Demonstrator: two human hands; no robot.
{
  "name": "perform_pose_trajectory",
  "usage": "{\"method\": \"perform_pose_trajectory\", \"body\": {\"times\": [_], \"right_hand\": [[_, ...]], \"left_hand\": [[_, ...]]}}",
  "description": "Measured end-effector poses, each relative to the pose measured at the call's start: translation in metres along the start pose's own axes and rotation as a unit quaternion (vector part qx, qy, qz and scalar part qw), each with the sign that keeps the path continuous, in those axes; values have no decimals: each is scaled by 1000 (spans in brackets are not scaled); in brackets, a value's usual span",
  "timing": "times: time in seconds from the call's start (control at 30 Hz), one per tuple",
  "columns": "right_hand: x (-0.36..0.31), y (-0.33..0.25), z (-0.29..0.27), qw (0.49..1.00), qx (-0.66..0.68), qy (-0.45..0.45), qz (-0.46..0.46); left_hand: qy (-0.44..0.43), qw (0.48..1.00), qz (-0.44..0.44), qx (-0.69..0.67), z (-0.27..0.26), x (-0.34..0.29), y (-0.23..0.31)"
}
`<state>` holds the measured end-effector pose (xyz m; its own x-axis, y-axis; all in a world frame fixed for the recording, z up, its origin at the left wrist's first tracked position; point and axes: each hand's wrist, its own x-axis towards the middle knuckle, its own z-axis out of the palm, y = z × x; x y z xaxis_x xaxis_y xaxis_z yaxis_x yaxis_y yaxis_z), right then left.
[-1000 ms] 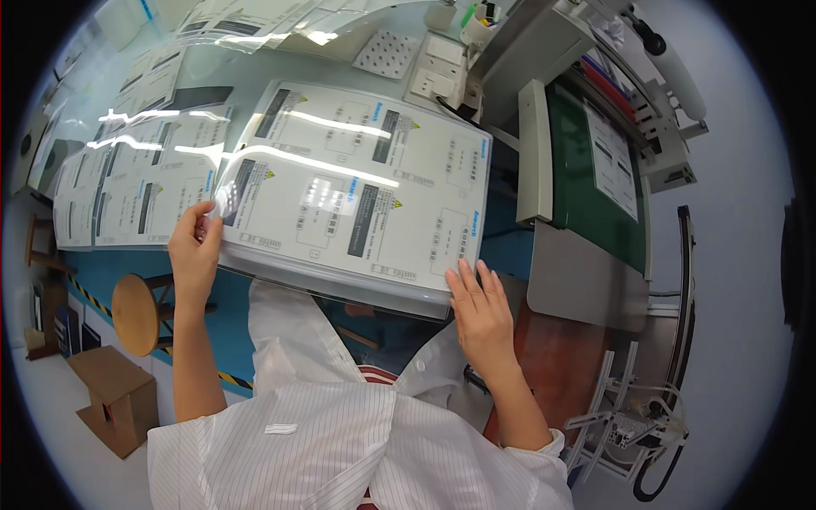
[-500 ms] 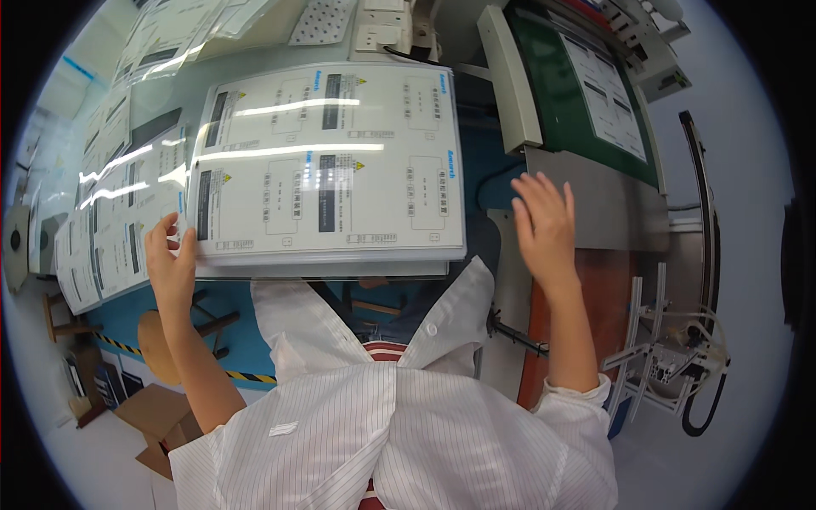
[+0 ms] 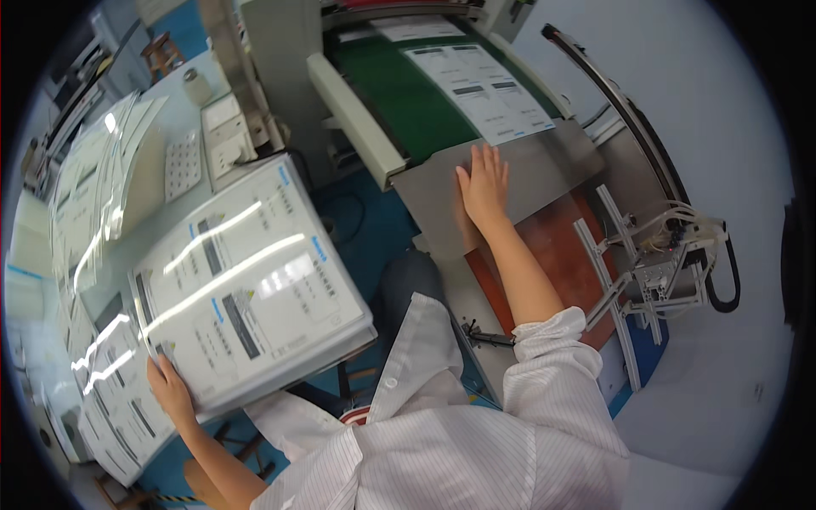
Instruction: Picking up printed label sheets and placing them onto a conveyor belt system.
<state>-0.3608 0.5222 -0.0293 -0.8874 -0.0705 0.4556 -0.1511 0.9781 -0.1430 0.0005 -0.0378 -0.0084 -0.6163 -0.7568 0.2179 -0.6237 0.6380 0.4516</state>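
Note:
My left hand point(image 3: 172, 393) rests at the near left corner of a thick stack of printed sheets point(image 3: 280, 293), its fingers against the stack's edge. The top sheet is glossy white with black blocks and blue marks. Out to the right, my right hand point(image 3: 484, 189) is over a grey metal plate point(image 3: 425, 191), palm down and fingers stretched, with nothing in it. Just beyond its fingertips a printed sheet point(image 3: 480, 92) lies on a green conveyor belt point(image 3: 382, 89), its near edge by the metal plate. A second sheet point(image 3: 416, 29) shows farther up the belt.
More printed sheets point(image 3: 119, 408) lie left of the stack, and clear sheets point(image 3: 102, 195) are piled behind. Right of the plate are a reddish-brown surface point(image 3: 552, 246) and an aluminium frame with hoses point(image 3: 663, 272). A pale machine rail point(image 3: 357, 115) borders the belt.
The view has turned right toward the conveyor. My right hand has moved over the metal plate, near the belt's sheet. My left hand stays at the stack's corner.

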Motion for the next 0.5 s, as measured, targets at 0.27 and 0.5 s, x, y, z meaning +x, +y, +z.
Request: {"method": "perform_pose_trajectory", "body": {"times": [0.27, 0.5], "right_hand": [[36, 25, 14, 997, -7, -11, 79], [55, 41, 19, 992, -75, -52, 89]], "left_hand": [[9, 1000, -8, -2, -4, -6, 32], [24, 1000, -10, 17, -3, -8, 29]]}}
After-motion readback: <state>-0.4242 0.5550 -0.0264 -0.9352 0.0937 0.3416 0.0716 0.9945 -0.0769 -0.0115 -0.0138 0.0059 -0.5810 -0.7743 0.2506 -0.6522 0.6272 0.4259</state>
